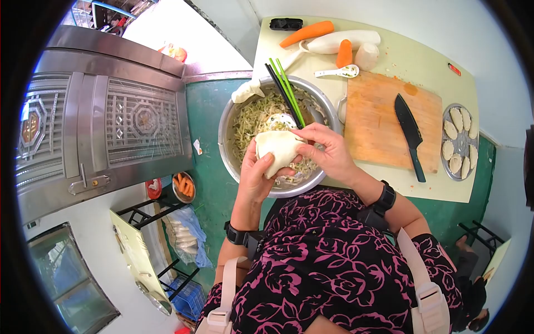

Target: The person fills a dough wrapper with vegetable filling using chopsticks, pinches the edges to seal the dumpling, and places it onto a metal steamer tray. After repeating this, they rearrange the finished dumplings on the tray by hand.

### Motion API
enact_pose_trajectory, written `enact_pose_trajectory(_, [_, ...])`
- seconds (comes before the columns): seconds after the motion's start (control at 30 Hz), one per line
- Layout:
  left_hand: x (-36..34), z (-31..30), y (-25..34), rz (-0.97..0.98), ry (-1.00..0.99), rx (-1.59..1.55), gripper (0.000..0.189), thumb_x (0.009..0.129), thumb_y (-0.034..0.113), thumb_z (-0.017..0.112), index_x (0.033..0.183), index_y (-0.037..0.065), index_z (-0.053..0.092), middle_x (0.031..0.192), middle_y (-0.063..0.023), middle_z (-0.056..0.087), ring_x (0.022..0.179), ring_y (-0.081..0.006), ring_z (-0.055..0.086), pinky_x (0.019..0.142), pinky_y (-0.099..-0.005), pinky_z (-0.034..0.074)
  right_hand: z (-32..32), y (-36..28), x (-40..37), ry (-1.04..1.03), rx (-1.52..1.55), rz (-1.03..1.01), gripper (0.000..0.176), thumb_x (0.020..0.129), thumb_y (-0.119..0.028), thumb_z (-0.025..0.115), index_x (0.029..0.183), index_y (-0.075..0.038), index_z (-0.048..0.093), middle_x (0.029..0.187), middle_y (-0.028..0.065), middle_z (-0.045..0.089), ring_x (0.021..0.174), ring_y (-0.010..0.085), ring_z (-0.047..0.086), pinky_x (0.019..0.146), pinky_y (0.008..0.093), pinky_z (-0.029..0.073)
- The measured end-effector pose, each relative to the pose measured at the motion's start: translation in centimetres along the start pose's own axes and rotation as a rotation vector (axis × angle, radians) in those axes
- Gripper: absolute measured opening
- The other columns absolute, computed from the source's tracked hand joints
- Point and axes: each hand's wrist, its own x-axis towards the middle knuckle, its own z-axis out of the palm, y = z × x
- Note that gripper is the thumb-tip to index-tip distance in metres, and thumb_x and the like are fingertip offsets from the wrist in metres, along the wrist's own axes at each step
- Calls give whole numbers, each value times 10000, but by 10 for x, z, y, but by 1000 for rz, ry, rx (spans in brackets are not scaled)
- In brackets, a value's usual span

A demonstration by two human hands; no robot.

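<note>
A folded dumpling wrapper [278,146] of pale dough is between my two hands, over the near part of a large metal bowl [225,150]. My left hand [260,173] cradles it from the left and below, thumb on the dough. With fingers pinched, my right hand [327,149] grips its right edge. Shredded filling [247,119] lies in the bowl, partly hidden by my hands. Behind the wrapper are a white spoon [281,118] holding filling, black chopsticks [281,86] and green chopsticks [287,86]. More pale dough [248,91] hangs over the bowl's upper left rim.
Right of the bowl, a black knife [409,125] rests on a wooden cutting board [372,117]. A metal plate [460,146] carries several shaped dumplings. Carrots [307,33], white radishes [345,42] and another spoon [338,71] lie at the table's back. Another person [471,298] is at the lower right.
</note>
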Motion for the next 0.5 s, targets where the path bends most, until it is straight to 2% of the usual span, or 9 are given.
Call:
enact_pose_trajectory(0.17, [0, 6, 0, -20, 3, 4, 439, 835, 169, 513, 1197, 17, 316, 1079, -200, 509, 835, -330, 601, 598, -331, 561, -3, 1, -1, 48, -184, -50, 150, 773, -106, 604, 870, 8, 610, 724, 95, 562, 673, 179, 559, 604, 261, 436])
enact_pose_trajectory(0.23, [2, 8, 1, -27, 8, 74, 450, 841, 203, 509, 1203, 18, 317, 1073, -192, 515, 824, -314, 606, 573, -309, 558, -5, -4, -2, 42, -291, -75, 142, 777, -113, 596, 852, 7, 610, 702, 102, 561, 657, 192, 560, 596, 270, 437])
enact_pose_trajectory(0.33, [3, 9, 1, -40, 27, 121, 459, 844, 223, 505, 1206, 14, 315, 1070, -187, 519, 814, -302, 609, 554, -292, 554, -9, 2, -2, 26, -287, -57, 160, 792, -140, 584, 857, 4, 611, 722, 103, 567, 656, 192, 556, 591, 267, 433])
enact_pose_trajectory(0.43, [3, 10, 0, -38, 34, 137, 459, 847, 224, 501, 1205, 8, 313, 1067, -187, 519, 806, -297, 611, 545, -288, 551, -1, -2, 2, 189, -150, -47, 175, 796, -155, 581, 853, 8, 607, 720, 94, 568, 648, 171, 548, 577, 252, 422])
enact_pose_trajectory(0.5, [4, 10, 0, -37, 25, 126, 435, 846, 189, 490, 1202, 9, 315, 1066, -186, 519, 811, -297, 610, 548, -290, 550, -1, -12, 4, 96, -153, 75, 186, 798, -159, 583, 850, 18, 605, 707, 88, 565, 633, 152, 538, 561, 244, 413])
